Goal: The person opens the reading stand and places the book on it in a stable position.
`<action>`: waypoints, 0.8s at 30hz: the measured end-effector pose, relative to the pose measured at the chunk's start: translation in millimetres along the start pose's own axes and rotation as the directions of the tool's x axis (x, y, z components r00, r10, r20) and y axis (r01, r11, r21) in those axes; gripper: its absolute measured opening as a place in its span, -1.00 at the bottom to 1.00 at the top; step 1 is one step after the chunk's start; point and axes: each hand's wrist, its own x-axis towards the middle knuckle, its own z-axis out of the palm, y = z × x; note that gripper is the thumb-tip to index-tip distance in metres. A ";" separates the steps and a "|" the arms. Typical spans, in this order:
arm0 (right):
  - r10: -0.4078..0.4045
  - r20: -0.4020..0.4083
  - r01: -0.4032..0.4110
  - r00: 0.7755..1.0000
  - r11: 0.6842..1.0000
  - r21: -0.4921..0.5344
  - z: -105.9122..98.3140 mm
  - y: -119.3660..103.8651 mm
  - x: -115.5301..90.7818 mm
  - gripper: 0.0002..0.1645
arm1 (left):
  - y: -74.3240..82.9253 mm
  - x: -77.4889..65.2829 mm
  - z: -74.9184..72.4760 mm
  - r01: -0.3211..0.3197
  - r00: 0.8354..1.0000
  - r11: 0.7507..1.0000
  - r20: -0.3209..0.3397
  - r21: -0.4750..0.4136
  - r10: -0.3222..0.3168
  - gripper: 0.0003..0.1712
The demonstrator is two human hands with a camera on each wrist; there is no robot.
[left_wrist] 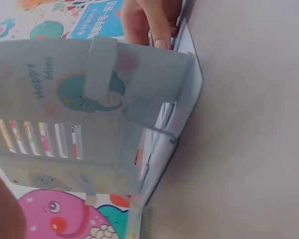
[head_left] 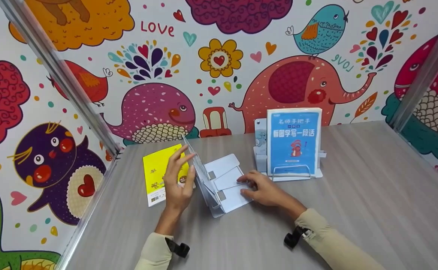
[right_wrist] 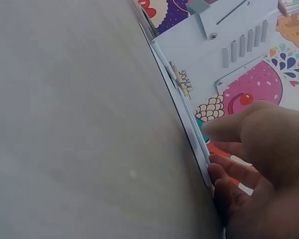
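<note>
Pale book stand (head_left: 222, 179), panel (head_left: 202, 176) beside left fingers (head_left: 174, 161), base (head_left: 235, 198) touching right fingers (head_left: 249, 177)

1 left hand (head_left: 178, 183), 1 right hand (head_left: 266, 189). 2 book stands: 1 stand (head_left: 237, 200) between the hands, 1 stand (head_left: 260, 137) beyond the right. 2 books: 1 yellow book (head_left: 159, 161) beside the left, 1 blue book (head_left: 278, 150) beyond the right. 2 wrist cameras (head_left: 183, 250) (head_left: 291, 240).

"Happy Mini" on the bookstand (left_wrist: 104, 115) at the left hand (head_left: 177, 182), "名师手把手" and "看图学写一段话" on the blue book (head_left: 293, 141) beyond the right hand (head_left: 262, 188), red "LOVE" and mirrored "LOVE" on the wall (head_left: 224, 83) beyond both
</note>
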 end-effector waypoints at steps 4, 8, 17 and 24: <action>0.018 0.031 -0.017 0.999 0.999 -0.048 3.1 -3.5 2.3 -0.58 | 3.5 -3.7 -5.1 -0.050 0.995 0.996 0.090 0.069 0.043 -0.59; 0.016 0.047 -0.011 0.999 0.996 -0.091 5.7 -5.6 4.6 -0.57 | 3.3 -2.4 -6.4 -0.064 0.991 0.992 0.123 0.109 0.050 -0.57; 0.046 0.027 -0.046 0.999 0.999 0.000 5.8 -2.7 6.7 -0.61 | 4.2 1.8 2.7 -0.062 0.981 0.993 0.188 0.102 0.042 -0.59; 0.056 -0.005 -0.056 0.998 0.996 0.072 5.4 -0.7 5.5 -0.75 | 7.4 7.4 14.1 -0.079 0.975 0.995 0.212 0.066 0.063 -0.59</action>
